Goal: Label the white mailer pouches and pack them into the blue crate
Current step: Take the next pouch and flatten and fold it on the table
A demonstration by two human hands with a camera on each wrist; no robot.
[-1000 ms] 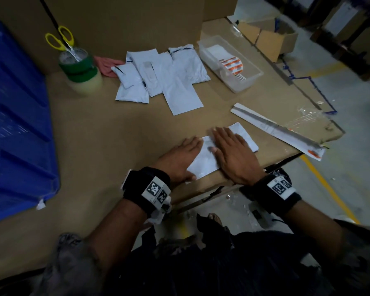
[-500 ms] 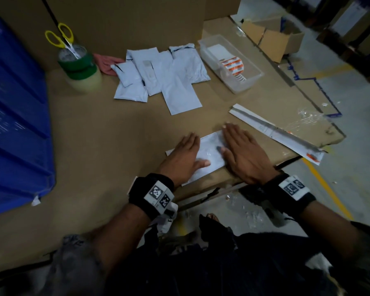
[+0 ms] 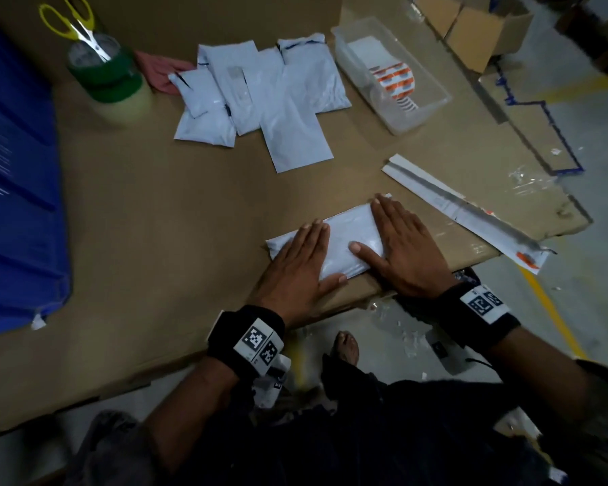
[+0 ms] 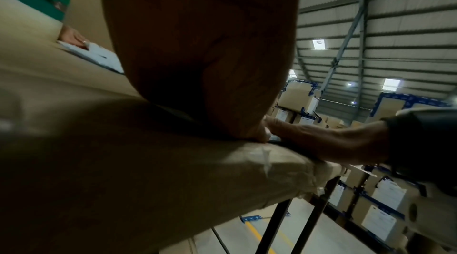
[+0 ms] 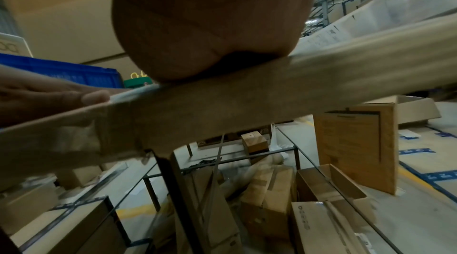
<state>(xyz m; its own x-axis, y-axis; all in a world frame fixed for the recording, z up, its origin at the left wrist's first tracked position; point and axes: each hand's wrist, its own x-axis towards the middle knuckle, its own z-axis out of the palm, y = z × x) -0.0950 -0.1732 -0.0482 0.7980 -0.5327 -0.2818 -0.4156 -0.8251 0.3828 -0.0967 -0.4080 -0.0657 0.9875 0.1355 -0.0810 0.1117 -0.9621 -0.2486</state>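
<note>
A white mailer pouch [image 3: 344, 240] lies flat near the table's front edge. My left hand [image 3: 297, 264] presses on its left end with straight fingers. My right hand [image 3: 406, 247] lies flat on its right end, thumb stretched across the pouch. A pile of several white pouches [image 3: 260, 100] sits at the back of the table. The blue crate [image 3: 15, 191] stands at the far left. In both wrist views the palms [image 4: 202, 43] fill the frame; the pouch's edge [image 5: 133, 93] shows thinly under the left thumb.
A clear tray [image 3: 432, 100] holding orange-striped labels [image 3: 397, 84] stands at the back right. A tape roll stack [image 3: 109, 82] with yellow scissors [image 3: 72, 22] is at the back left. Long white backing strips [image 3: 464, 212] lie to the right. Cardboard boxes [image 3: 478, 29] sit on the floor.
Both hands have slid the pouch leftwards and turned it lengthwise along the table edge, spreading apart toward its two ends while still pressing flat on it.
</note>
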